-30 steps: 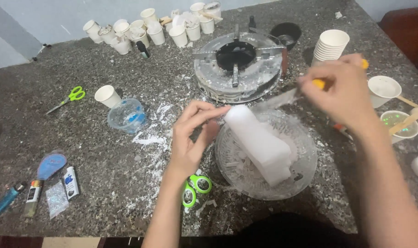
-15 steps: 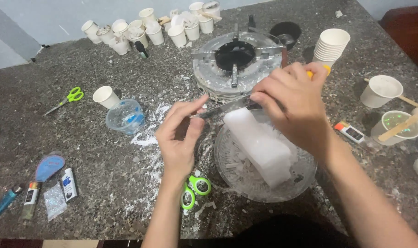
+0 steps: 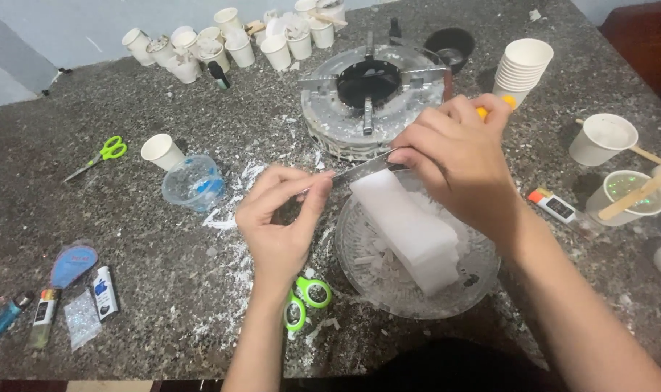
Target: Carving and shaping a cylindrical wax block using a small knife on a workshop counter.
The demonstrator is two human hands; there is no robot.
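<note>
Speckled granite-like counter (image 3: 163,305); matt white waxy block (image 3: 410,229); shiny metal blade (image 3: 363,168).

Wax block (image 3: 410,229) on glass plate (image 3: 359,268), burner (image 3: 370,91) behind, scissors (image 3: 301,301) left.

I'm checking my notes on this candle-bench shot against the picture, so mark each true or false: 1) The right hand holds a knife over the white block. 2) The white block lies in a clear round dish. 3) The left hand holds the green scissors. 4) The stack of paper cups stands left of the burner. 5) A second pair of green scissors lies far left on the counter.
1) True: the right hand grips a knife whose blade lies at the top end of the white block.
2) True: it rests in the clear dish.
3) False: the left hand pinches the blade tip; the green scissors lie on the counter below it.
4) False: the cup stack stands right of the burner.
5) True: the second scissors lie there.
</note>
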